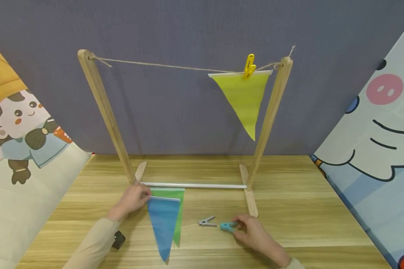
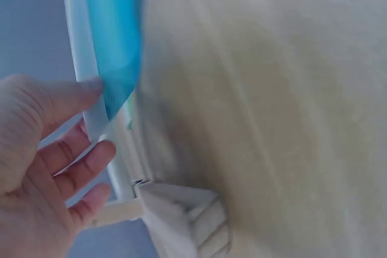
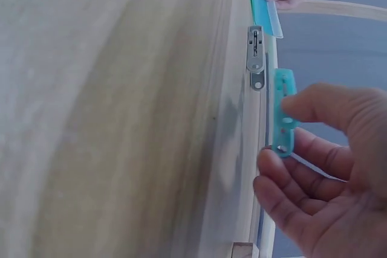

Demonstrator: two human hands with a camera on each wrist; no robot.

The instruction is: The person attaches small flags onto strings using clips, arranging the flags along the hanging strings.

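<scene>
My left hand point(image 1: 134, 198) pinches the upper left corner of a blue triangular pennant point(image 1: 164, 224) by its white top band. In the left wrist view the thumb lies on the band of the pennant point(image 2: 115, 28), with fingers behind it. A green pennant point(image 1: 178, 213) lies partly hidden beneath the blue one. My right hand point(image 1: 252, 232) pinches a teal clothespin point(image 1: 227, 226) between thumb and fingers, low over the table. A grey clothespin point(image 1: 207, 221) lies just left of it. Higher up, a yellow clothespin point(image 1: 250, 67) fastens a yellow pennant point(image 1: 244, 97) to a string point(image 1: 161, 65).
The string spans two wooden posts, the left point(image 1: 104, 101) and the right point(image 1: 270, 119), joined low down by a white rod point(image 1: 195, 185). A small black object point(image 1: 119, 240) sits beside the left forearm. Behind the wooden table point(image 1: 289, 209) stands a grey panel point(image 1: 175, 112).
</scene>
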